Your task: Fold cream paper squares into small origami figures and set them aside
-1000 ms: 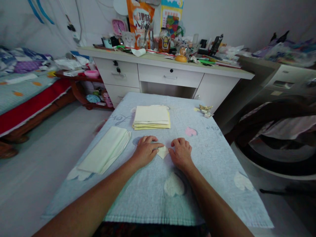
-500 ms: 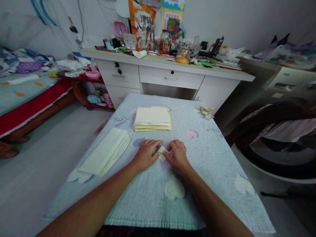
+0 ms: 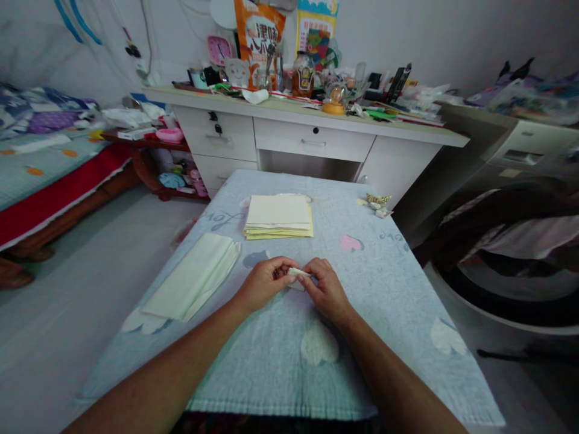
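Hands close together, fingertips almost meeting: left hand (image 3: 263, 283) pinches the left end of a small folded paper (image 3: 298, 272), right hand (image 3: 329, 290) the right end, each with thumb on the near side and fingers curled behind. Both grips closed on the one piece. Step looks like fine creasing, judging by the double pinch. To do it well: bring the edges flush before applying pressure, let one hand pin the layers while the other runs thumb against forefinger along the fold, from the middle outward. Light pass first, firm pass after; paper this small probably slips out of line if squeezed too soon, and a skewed crease would be hard to undo. Corners deserve most care, being largely hidden by the fingers. If the layers spring apart, pressing them flat against the tablecloth (image 3: 389, 337) should give a sharper line than pinching alone. Position: small folded paper sits between the hands, a pale strip showing above the thumbs, a lower part peeping out beneath; whether it touches the tablecloth, cannot tell. Beyond the hands and apart from them, a stack of cream and yellow paper (image 3: 278, 211). To the left hand's left, folded pale-green sheets (image 3: 190, 278) lying aslant. Far right corner, well apart, a little spotted piece (image 3: 377, 199), details too small to read
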Action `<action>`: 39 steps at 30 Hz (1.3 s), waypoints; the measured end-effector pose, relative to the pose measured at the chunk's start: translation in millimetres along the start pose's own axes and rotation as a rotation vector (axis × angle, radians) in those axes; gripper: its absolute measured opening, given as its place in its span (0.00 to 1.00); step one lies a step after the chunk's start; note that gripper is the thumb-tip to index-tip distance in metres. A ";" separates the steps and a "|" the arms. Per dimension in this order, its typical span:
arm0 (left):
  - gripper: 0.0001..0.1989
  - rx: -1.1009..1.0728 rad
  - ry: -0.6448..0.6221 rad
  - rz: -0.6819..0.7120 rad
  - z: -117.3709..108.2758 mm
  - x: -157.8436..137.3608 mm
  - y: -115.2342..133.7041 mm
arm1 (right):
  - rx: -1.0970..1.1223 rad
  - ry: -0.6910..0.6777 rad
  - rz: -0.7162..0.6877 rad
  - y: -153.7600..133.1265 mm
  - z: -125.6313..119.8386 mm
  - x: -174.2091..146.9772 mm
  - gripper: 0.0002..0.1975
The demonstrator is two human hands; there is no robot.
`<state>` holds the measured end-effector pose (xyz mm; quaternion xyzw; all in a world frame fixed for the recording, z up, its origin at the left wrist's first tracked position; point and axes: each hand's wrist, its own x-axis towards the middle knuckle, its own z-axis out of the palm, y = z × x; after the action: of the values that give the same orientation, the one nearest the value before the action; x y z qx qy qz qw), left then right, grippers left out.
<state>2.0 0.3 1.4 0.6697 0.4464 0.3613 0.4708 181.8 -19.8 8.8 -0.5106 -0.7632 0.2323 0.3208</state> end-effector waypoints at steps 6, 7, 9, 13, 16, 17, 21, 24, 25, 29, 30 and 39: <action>0.12 -0.131 -0.066 -0.048 -0.5 0.6 -0.2 | 0.041 -0.019 -0.031 -1.2 -2.6 0.9 0.13; 0.12 -0.126 -0.073 -0.050 -1.1 0.7 -0.4 | 0.058 -0.024 -0.034 -1.1 -2.7 0.8 0.14; 0.11 -0.147 -0.083 -0.052 -2.2 0.8 -0.6 | 0.101 -0.030 -0.037 -0.8 -2.6 0.5 0.15; 0.11 -0.294 -0.111 -0.084 -2.0 0.0 0.3 | 0.171 -0.042 -0.013 -0.5 -3.0 0.4 0.16; 0.11 -0.341 -0.159 -0.117 -0.6 -1.4 0.7 | 0.166 -0.046 0.019 -1.2 -4.2 1.0 0.17; 0.11 -0.346 -0.175 -0.128 -0.3 -1.9 0.8 | 0.166 -0.045 0.020 -1.6 -4.6 1.2 0.17; 0.11 -0.375 -0.175 -0.155 -0.9 -3.3 2.5 | 0.274 -0.031 0.036 -3.2 -4.9 0.8 0.15; 0.12 -0.452 -0.132 -0.160 -2.1 -3.5 4.8 | 0.451 -0.015 0.074 -3.1 -2.7 -0.3 0.12; 0.13 -0.479 -0.122 -0.158 -2.3 -3.5 5.2 | 0.496 -0.016 0.086 -2.6 -1.5 -0.7 0.13; 0.13 -0.507 -0.125 -0.137 -2.3 -3.1 3.9 | 0.569 -0.068 0.119 0.1 3.6 -1.6 0.12; 0.13 -0.486 -0.131 -0.126 -1.9 -3.0 3.0 | 0.576 -0.074 0.117 0.6 4.3 -1.6 0.09; 0.14 0.102 0.071 0.193 2.8 -7.3 5.4 | -0.058 0.173 -0.093 3.4 3.7 0.5 0.06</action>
<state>3.4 -8.2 5.3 0.7194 0.4140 0.4052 0.3832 181.2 -18.1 4.0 -0.5018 -0.7620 0.1499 0.3808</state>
